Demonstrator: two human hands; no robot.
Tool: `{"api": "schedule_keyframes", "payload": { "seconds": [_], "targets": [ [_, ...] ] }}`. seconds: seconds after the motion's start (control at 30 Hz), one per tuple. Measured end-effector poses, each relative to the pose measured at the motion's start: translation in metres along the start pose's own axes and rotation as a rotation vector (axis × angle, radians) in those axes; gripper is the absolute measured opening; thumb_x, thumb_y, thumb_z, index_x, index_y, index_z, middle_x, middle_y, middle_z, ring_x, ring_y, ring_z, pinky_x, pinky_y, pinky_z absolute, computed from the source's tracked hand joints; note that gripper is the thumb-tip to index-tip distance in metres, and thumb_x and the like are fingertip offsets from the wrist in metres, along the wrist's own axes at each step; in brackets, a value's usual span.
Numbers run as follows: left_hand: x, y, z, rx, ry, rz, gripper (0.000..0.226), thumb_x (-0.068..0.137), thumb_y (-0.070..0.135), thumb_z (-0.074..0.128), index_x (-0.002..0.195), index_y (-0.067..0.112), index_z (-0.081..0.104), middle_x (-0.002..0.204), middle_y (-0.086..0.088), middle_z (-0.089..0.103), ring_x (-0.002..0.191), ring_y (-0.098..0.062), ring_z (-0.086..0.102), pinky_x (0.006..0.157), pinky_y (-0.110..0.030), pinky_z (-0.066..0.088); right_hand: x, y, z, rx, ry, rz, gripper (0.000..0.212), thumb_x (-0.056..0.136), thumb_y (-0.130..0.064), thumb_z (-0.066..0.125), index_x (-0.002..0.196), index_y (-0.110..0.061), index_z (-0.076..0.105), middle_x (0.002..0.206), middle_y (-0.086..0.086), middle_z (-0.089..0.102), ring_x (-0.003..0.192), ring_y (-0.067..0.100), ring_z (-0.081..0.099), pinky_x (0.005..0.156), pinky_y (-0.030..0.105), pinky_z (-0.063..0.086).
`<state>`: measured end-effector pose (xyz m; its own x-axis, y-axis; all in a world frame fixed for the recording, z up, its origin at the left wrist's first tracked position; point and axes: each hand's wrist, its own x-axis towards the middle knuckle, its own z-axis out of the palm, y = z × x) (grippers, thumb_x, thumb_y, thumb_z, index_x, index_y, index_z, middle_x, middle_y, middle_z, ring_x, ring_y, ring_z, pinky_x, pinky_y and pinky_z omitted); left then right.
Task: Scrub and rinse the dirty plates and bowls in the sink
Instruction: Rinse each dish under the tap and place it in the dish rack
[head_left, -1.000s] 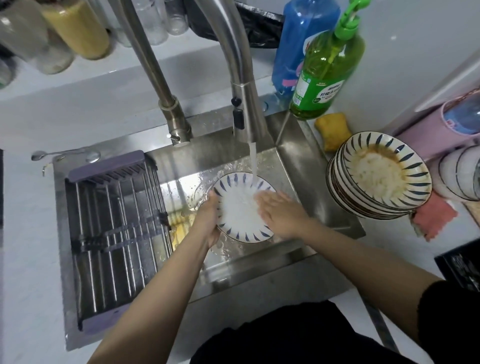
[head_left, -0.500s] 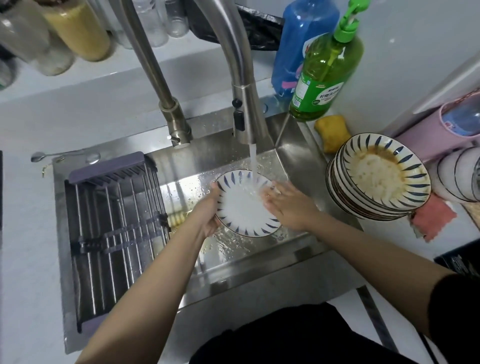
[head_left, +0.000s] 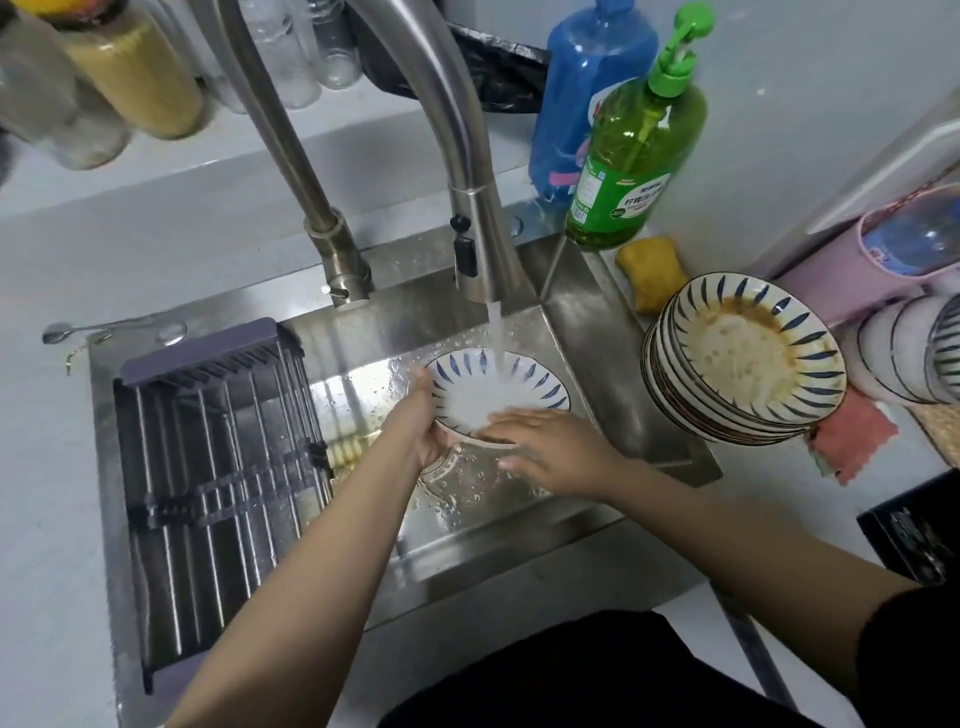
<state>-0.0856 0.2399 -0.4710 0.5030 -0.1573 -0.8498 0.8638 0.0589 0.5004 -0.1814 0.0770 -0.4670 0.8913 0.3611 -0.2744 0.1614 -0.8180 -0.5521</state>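
Over the steel basin, seen from my head camera, left to right:

Counter, far left: a small metal spoon (head_left: 54, 331) lies on the pale counter just beyond the sink's left corner.

Rack: a dark wire drying rack with purple ends (head_left: 218, 467) fills the left part of the stainless steel sink (head_left: 597, 332).

Tap: the brushed steel pull-down faucet (head_left: 483, 244) arches in from the far side; its water stream (head_left: 497, 343) lands inside the plate I am holding.

Left hand (head_left: 423, 421): I see it gripping the left rim of the white plate with blue radial strokes (head_left: 493, 389), thumb over the edge, fingers curled under it.

Plate: held tilted over the middle of the sink, above the wet floor near the drain, under the tap.

Right hand (head_left: 545, 452): fingers straight and close together, laid flat on the plate's near inside edge.

Counter, far right: a blue bottle (head_left: 587, 98) and a green pump bottle of dish soap (head_left: 631, 150) stand at the sink's far corner, a yellow sponge (head_left: 654, 273) just beside them.

Dirty stack: a stack of blue-striped bowls (head_left: 743, 358), the top one smeared brown, leans on the counter right of the sink, with a pink cloth (head_left: 852, 436) under its near edge.
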Motion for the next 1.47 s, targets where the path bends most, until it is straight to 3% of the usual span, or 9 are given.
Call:
{"api": "schedule_keyframes", "payload": {
  "seconds": [0.13, 0.3, 0.47, 0.63, 0.8, 0.97, 1.17, 1.37, 1.47],
  "targets": [
    [-0.004, -0.005, 0.015, -0.012, -0.059, 0.073, 0.043, 0.103, 0.042, 0.03, 0.115, 0.008, 0.054, 0.099, -0.014, 0.069, 0.084, -0.023, 0.065, 0.066, -0.036, 0.059, 0.01, -0.009, 0.003, 0.228, 0.246, 0.238, 0.028, 0.093, -0.014, 0.054, 0.119, -0.012, 0.063, 0.091, 0.005, 0.067, 0.077, 0.024, 0.058, 0.068, 0.031, 0.042],
    [-0.002, -0.033, 0.033, 0.63, -0.026, 0.595, 0.054, 0.103, 0.043, 0.022, 0.153, 0.034, 0.002, 0.16, 0.001, 0.01, 0.144, -0.018, 0.018, 0.11, -0.019, 0.016, 0.032, -0.024, -0.013, 1.049, 0.387, 0.553, 0.018, 0.095, -0.009, 0.054, 0.108, -0.006, 0.065, 0.095, 0.008, 0.068, 0.086, 0.021, 0.063, 0.079, 0.034, 0.05],
    [0.025, -0.015, 0.018, 0.661, 0.131, 0.767, 0.06, 0.096, 0.053, 0.014, 0.139, 0.023, 0.043, 0.143, -0.003, 0.044, 0.137, -0.022, 0.032, 0.116, -0.048, 0.021, 0.028, -0.027, -0.012, 1.415, 0.376, 0.628, 0.018, 0.095, -0.008, 0.053, 0.109, -0.004, 0.063, 0.107, 0.018, 0.066, 0.096, 0.031, 0.063, 0.09, 0.047, 0.049],
    [0.016, -0.027, 0.022, 0.92, 0.025, 1.05, 0.049, 0.101, 0.036, 0.017, 0.141, 0.026, 0.044, 0.147, 0.008, 0.036, 0.143, -0.01, 0.018, 0.118, -0.03, 0.004, 0.027, -0.024, -0.017, 1.65, 0.359, 0.618, 0.031, 0.097, -0.008, 0.048, 0.126, 0.002, 0.055, 0.111, 0.018, 0.065, 0.092, 0.027, 0.064, 0.088, 0.04, 0.05],
    [0.03, -0.01, 0.01, 0.8, 0.113, 0.844, 0.056, 0.099, 0.041, 0.013, 0.135, 0.018, 0.05, 0.137, -0.004, 0.052, 0.128, -0.022, 0.045, 0.106, -0.035, 0.033, 0.022, -0.027, -0.016, 1.689, 0.336, 0.599, 0.032, 0.097, -0.007, 0.046, 0.125, 0.006, 0.053, 0.1, 0.012, 0.066, 0.084, 0.022, 0.065, 0.078, 0.035, 0.054],
    [0.017, -0.022, 0.025, 1.006, -0.056, 1.101, 0.049, 0.102, 0.034, 0.018, 0.143, 0.024, 0.043, 0.15, -0.002, 0.039, 0.144, -0.014, 0.019, 0.119, -0.036, 0.005, 0.019, -0.023, -0.024, 1.783, 0.35, 0.596, 0.034, 0.098, -0.009, 0.043, 0.128, 0.006, 0.051, 0.092, 0.009, 0.07, 0.078, 0.02, 0.068, 0.069, 0.034, 0.057],
    [0.033, -0.014, 0.009, 0.75, 0.138, 0.755, 0.044, 0.105, 0.038, 0.019, 0.123, 0.016, 0.053, 0.122, -0.009, 0.059, 0.116, -0.027, 0.053, 0.092, -0.034, 0.04, 0.012, -0.022, -0.022, 1.751, 0.351, 0.576, 0.034, 0.099, -0.011, 0.042, 0.128, 0.004, 0.051, 0.104, 0.01, 0.066, 0.087, 0.021, 0.065, 0.076, 0.036, 0.056],
    [0.019, -0.034, 0.018, 0.997, 0.109, 0.955, 0.052, 0.104, 0.033, 0.023, 0.153, 0.016, 0.02, 0.159, -0.003, 0.021, 0.147, -0.02, 0.012, 0.119, -0.039, 0.008, 0.013, -0.023, -0.024, 1.886, 0.412, 0.541, 0.053, 0.087, -0.021, 0.05, 0.135, 0.0, 0.045, 0.13, 0.019, 0.056, 0.102, 0.027, 0.062, 0.084, 0.04, 0.054],
    [0.027, -0.016, 0.008, 0.889, 0.13, 0.846, 0.047, 0.104, 0.04, 0.022, 0.144, 0.021, 0.038, 0.146, -0.004, 0.044, 0.135, -0.024, 0.038, 0.105, -0.038, 0.034, 0.013, -0.022, -0.025, 1.902, 0.396, 0.536, 0.041, 0.094, -0.017, 0.045, 0.132, -0.003, 0.048, 0.123, 0.013, 0.061, 0.101, 0.024, 0.063, 0.082, 0.038, 0.056]
  ]
}}
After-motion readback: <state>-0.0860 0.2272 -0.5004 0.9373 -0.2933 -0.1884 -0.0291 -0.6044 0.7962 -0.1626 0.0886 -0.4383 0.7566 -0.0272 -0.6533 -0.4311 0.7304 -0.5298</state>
